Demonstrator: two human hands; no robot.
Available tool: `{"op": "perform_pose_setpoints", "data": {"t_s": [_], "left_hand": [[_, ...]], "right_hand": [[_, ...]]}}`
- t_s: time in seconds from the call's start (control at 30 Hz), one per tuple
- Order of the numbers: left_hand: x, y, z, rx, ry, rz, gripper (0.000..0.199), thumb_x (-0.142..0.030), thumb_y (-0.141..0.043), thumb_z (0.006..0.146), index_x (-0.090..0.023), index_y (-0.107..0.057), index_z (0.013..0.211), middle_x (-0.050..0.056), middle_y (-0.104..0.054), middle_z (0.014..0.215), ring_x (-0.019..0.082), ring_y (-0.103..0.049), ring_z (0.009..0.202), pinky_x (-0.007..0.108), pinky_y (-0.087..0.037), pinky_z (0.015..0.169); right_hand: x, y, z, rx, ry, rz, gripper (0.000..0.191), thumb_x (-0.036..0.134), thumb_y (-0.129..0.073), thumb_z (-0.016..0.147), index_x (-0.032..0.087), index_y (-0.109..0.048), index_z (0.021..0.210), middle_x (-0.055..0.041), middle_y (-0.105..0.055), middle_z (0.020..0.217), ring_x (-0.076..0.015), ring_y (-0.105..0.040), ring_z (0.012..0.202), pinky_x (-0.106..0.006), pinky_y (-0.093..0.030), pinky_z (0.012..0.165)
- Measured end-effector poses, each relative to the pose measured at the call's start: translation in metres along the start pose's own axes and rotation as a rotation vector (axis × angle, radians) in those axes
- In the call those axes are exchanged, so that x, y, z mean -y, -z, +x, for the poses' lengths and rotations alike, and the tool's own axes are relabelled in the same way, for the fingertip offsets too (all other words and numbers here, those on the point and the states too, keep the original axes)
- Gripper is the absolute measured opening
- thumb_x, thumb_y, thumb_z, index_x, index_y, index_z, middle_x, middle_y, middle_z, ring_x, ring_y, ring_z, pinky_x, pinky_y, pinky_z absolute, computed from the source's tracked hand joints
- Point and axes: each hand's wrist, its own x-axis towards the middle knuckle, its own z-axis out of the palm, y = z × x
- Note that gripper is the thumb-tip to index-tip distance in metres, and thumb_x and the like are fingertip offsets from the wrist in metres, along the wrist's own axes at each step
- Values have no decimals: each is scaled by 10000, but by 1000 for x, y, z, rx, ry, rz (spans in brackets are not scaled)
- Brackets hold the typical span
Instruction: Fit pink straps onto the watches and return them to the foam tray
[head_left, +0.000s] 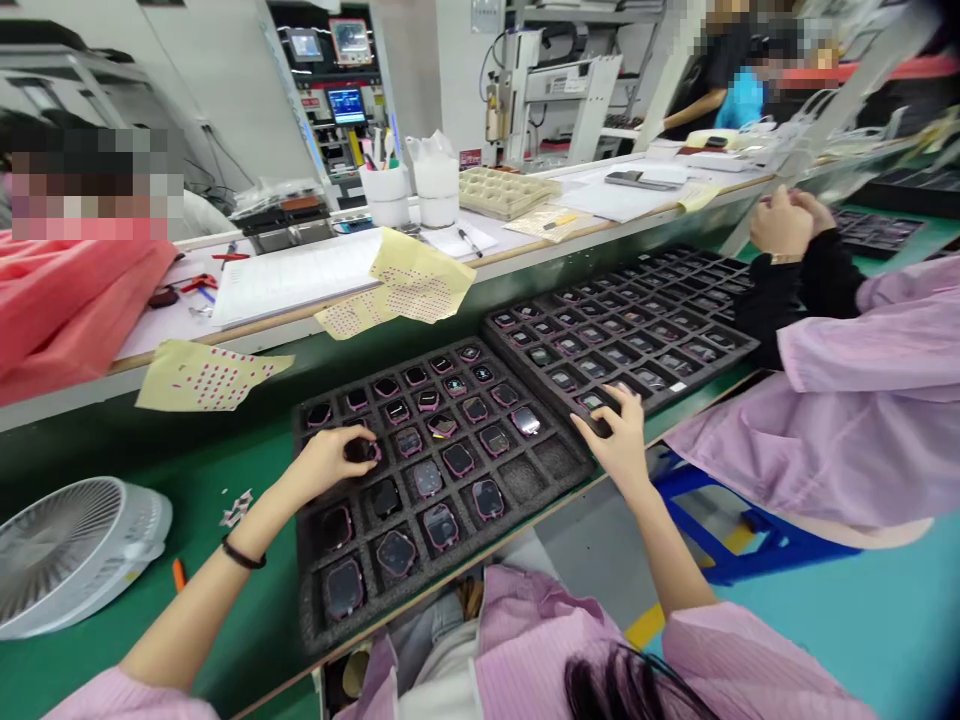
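Presently, my left hand [330,460] pinches a pink-rimmed watch case [365,450]; right hand [624,435] half-curled, hold unclear; dark-grey foam tray [309,625] visibly filled except two pockets [520,481].

The green-topped workbench [251,625] carries a round white fan [139,545] at its left, small pale scraps [237,508] and an orange item [178,574] near it, and black compartmented foam trays [519,482] side by side.
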Motion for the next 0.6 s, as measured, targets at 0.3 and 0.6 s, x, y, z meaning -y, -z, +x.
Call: {"op": "perform_pose_setpoints", "data": {"t_s": [0.3,0.6], "left_hand": [[-44,-17,43,53,-114,62,343,-191,-715,711,-182,-690,1053,58,-735,1034,222,-679,942,279,-501,841],[-41,-32,41,33,-66,35,385,-150,-725,686,-180,-693,1069,45,-740,1023,215,-688,923,266,-504,827]], "right_hand": [[62,-5,25,95,112,133,184,357,-535,909,207,-613,979,-150,-476,1358,-349,-348,1381,-626,-229,1121],[107,-45,16,324,280,315,138,280,-507,920,218,-603,998,-133,-523,1312,-298,-425,1337,-570,-269,1145]]}}
